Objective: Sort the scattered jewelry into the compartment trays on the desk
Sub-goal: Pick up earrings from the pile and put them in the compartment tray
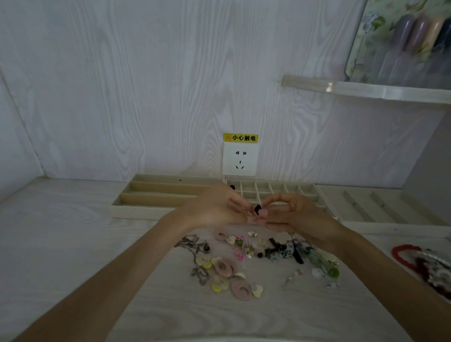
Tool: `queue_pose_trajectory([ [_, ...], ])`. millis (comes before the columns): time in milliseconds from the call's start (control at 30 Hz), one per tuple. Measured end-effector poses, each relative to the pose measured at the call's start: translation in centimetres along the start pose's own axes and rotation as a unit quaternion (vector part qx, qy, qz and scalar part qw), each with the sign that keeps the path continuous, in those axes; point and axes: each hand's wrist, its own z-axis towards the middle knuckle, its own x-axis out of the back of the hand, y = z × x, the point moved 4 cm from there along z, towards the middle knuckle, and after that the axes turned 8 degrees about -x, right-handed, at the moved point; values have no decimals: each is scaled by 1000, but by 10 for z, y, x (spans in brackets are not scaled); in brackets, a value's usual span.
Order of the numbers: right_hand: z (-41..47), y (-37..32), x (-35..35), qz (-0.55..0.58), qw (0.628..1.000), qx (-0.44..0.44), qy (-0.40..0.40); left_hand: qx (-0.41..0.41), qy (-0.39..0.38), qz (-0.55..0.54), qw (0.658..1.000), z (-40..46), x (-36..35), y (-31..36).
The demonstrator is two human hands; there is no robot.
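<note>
Our right hand (294, 214) and left hand (218, 210) meet above the desk (67, 257), fingertips pinching a small black earring (257, 209) between them. It looks light, stiff and easy to drop, so we judge its edges the safest hold. Just below lies the scattered jewelry (250, 261); behind stand a long-slot tray (142, 209) and a grid tray (311, 190), under a wall socket (239, 158).

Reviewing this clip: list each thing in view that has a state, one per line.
left hand: fingertips meet the right hand's at the small black piece
right hand: pinches small black piece
grid tray: one dark piece inside
long-slot tray: appears empty
jewelry pile: scattered, unsorted
</note>
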Motion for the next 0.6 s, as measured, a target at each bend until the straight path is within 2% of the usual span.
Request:
queue_pose_trajectory([
  [133,12,-10,0,43,999,13,25,-17,97,-48,994,11,8,-9],
  [267,34,-30,-1,8,996,35,76,-37,175,-78,981,25,22,-24],
  [333,50,-39,0,-46,994,44,89,-23,177,-3,984,38,37,-32],
  [367,59,-42,4,-114,987,52,105,-6,175,59,983,44,46,-35],
  [433,76,-46,11,-304,941,78,124,27,160,168,972,56,62,-42],
  [500,84,-39,11,-418,902,83,65,38,112,228,966,68,69,-49],
  [600,83,-28,5,-432,897,89,-10,25,55,285,957,84,67,-52],
])
